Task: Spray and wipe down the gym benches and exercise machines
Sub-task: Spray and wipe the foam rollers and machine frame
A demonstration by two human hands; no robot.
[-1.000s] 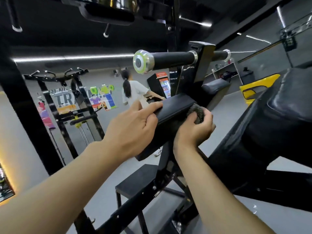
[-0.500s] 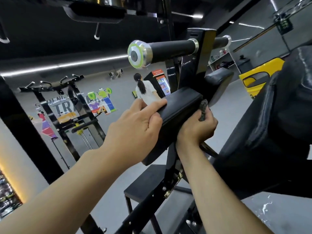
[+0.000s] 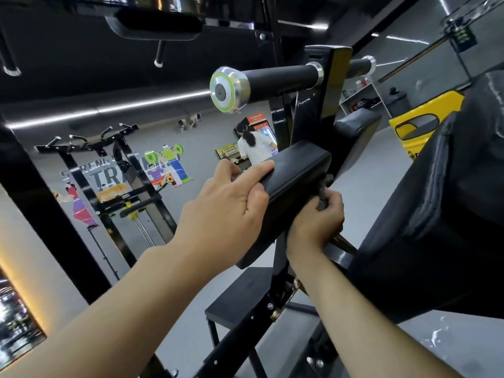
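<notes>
Since one second ago, the right hand (image 3: 316, 225) has dropped from the pad's right side to its lower right edge. Its fingers curl round a dark cloth (image 3: 324, 190), whose twisted end stands up against the pad (image 3: 297, 167). The left hand (image 3: 226, 211) grips the pad's left end, index finger straight along the top. A roller bar (image 3: 278, 79) projects above the pad.
</notes>
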